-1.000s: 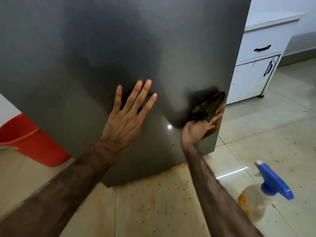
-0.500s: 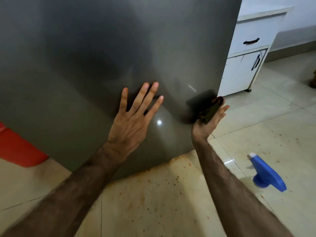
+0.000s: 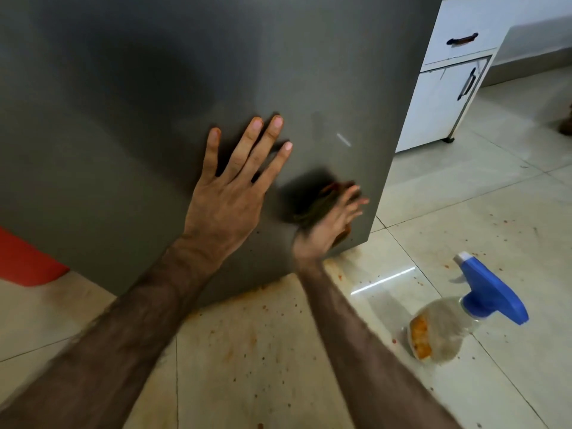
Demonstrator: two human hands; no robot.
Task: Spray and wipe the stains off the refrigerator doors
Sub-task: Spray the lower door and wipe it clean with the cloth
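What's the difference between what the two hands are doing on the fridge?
The left hand lies flat and empty with fingers spread on the refrigerator door; the right hand presses a dark cloth against it. The left hand looks sharp, the right hand motion-blurred. The left hand sits higher; the right hand is near the door's lower right corner. Both are bare and on the same door.

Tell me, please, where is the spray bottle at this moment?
In the head view, the spray bottle stands on the tiled floor at the lower right, beyond the person's right forearm, apart from the refrigerator door and untouched.
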